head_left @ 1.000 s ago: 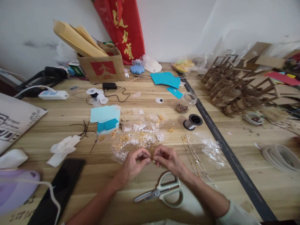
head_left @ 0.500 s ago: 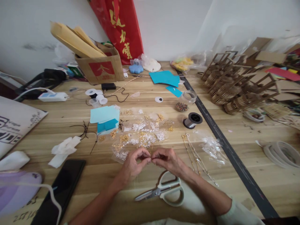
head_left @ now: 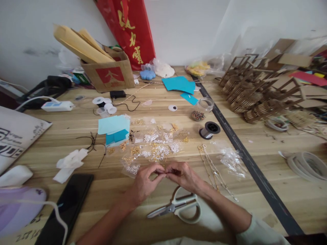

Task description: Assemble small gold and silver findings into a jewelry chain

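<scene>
My left hand [head_left: 146, 181] and my right hand [head_left: 183, 174] meet fingertip to fingertip over the wooden table [head_left: 122, 224]. Both are pinched closed, and whatever lies between the fingertips is too small to make out. Just beyond them are small bags and piles of gold and silver findings [head_left: 160, 152]. White-handled scissors [head_left: 176, 207] lie below my hands, blades pointing left. To the right, gold and silver chains [head_left: 214, 170] lie beside clear plastic bags [head_left: 232, 161]. A spool of wire [head_left: 209, 130] stands behind the chains.
Light blue cards [head_left: 112, 125] and a white tissue [head_left: 70, 163] lie left of the findings. A black phone [head_left: 67, 207] is at the lower left. Small wooden baskets [head_left: 255, 92] crowd the back right, and a cardboard box [head_left: 109, 75] stands at the back left.
My hands stay together in nearly the same place, with only a slight shift of the fingers. The view has moved very slightly.
</scene>
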`<action>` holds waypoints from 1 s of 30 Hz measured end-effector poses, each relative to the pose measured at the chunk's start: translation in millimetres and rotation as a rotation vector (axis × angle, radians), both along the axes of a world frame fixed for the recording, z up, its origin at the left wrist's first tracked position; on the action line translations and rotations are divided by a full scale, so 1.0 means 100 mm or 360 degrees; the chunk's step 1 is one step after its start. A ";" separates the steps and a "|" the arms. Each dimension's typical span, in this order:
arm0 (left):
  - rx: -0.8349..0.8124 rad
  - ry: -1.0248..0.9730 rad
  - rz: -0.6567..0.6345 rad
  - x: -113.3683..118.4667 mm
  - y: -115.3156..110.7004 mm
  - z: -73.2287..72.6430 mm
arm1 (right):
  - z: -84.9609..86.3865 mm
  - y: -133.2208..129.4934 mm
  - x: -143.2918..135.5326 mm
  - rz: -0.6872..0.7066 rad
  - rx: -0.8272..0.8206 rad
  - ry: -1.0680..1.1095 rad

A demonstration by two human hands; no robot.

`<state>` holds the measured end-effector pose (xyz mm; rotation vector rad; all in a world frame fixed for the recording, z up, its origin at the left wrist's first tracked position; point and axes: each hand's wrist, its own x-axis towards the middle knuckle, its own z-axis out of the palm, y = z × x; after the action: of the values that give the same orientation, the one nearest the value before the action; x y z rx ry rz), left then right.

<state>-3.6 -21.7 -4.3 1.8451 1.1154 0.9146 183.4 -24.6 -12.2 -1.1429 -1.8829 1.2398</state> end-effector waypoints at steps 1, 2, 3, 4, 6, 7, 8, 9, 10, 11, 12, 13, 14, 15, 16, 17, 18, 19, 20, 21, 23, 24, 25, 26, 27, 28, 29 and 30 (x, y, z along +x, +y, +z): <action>0.0006 0.0012 0.0003 0.00 0.00 0.01 | 0.00 0.00 0.00 0.0008 0.0009 -0.0010; 0.0003 0.0022 0.0011 0.00 0.00 0.01 | 0.00 0.00 0.01 0.0013 0.0016 -0.0019; -0.0010 0.0031 0.0018 0.00 0.01 0.01 | 0.01 0.00 0.01 0.0017 0.0021 -0.0029; -0.0026 0.0032 0.0023 -0.01 0.02 0.02 | 0.01 0.00 0.02 0.0015 0.0026 -0.0037; -0.0065 0.0012 0.0021 -0.02 0.03 0.02 | 0.02 0.01 0.03 0.0005 0.0032 -0.0047; -0.0087 -0.0004 0.0017 -0.03 0.04 0.02 | 0.02 0.01 0.03 -0.0003 0.0031 -0.0048; -0.0106 -0.0019 0.0017 -0.03 0.05 0.02 | 0.02 0.01 0.03 -0.0012 0.0027 -0.0047; -0.0124 -0.0031 0.0023 -0.03 0.06 0.02 | 0.02 0.02 0.03 -0.0019 0.0021 -0.0043; -0.0138 -0.0039 0.0030 -0.04 0.06 0.02 | 0.02 0.02 0.02 -0.0027 0.0012 -0.0036; -0.0147 -0.0043 0.0036 -0.04 0.06 0.02 | 0.02 0.02 0.02 -0.0032 0.0002 -0.0030; -0.0150 -0.0047 0.0041 -0.03 0.07 0.02 | 0.01 0.02 0.02 -0.0038 -0.0007 -0.0022; -0.0148 -0.0050 0.0039 -0.03 0.07 0.02 | 0.01 0.01 0.01 -0.0041 -0.0017 -0.0012; -0.0140 -0.0053 0.0035 -0.03 0.07 0.02 | 0.01 0.01 0.01 -0.0039 -0.0028 -0.0002; -0.0129 -0.0055 0.0029 -0.02 0.06 0.01 | 0.00 0.01 0.00 -0.0036 -0.0041 0.0007; -0.0112 -0.0054 0.0025 -0.02 0.06 0.01 | 0.00 0.01 0.00 -0.0034 -0.0051 0.0013; -0.0091 -0.0050 0.0022 -0.01 0.05 0.00 | -0.01 0.00 0.00 -0.0031 -0.0056 0.0016; -0.0064 -0.0044 0.0022 -0.01 0.04 0.00 | -0.01 0.00 -0.01 -0.0031 -0.0054 0.0012; -0.0031 -0.0036 0.0025 0.00 0.04 -0.01 | -0.01 0.00 -0.01 -0.0031 -0.0046 0.0003; 0.0008 -0.0029 0.0030 0.00 0.03 -0.01 | -0.01 0.00 -0.01 -0.0030 -0.0033 -0.0005; 0.0051 -0.0023 0.0033 0.00 0.02 -0.02 | -0.01 0.00 -0.02 -0.0029 -0.0022 -0.0013; 0.0144 -0.0017 0.0038 0.01 0.01 -0.03 | -0.01 0.00 -0.02 -0.0021 -0.0017 -0.0026; 0.0195 -0.0016 0.0040 0.01 0.01 -0.03 | -0.01 0.00 -0.02 -0.0018 -0.0025 -0.0029; 0.0249 -0.0014 0.0041 0.02 0.01 -0.04 | 0.00 0.00 -0.02 -0.0016 -0.0037 -0.0028; 0.0310 -0.0011 0.0045 0.02 0.00 -0.04 | 0.00 0.00 -0.02 -0.0015 -0.0051 -0.0025; 0.0375 -0.0006 0.0049 0.03 0.00 -0.04 | 0.00 0.01 -0.01 -0.0016 -0.0064 -0.0020; 0.0443 0.0002 0.0057 0.03 0.00 -0.05 | 0.01 0.01 -0.01 -0.0016 -0.0078 -0.0014; 0.0509 0.0011 0.0063 0.03 -0.01 -0.05 | 0.01 0.01 -0.01 -0.0020 -0.0096 -0.0007; 0.0571 0.0026 0.0069 0.04 -0.01 -0.05 | 0.01 0.01 -0.01 -0.0023 -0.0117 0.0002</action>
<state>0.0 -22.8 -9.1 2.1236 1.0554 1.1885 182.4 -23.4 -11.1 -1.1918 -1.8383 1.3109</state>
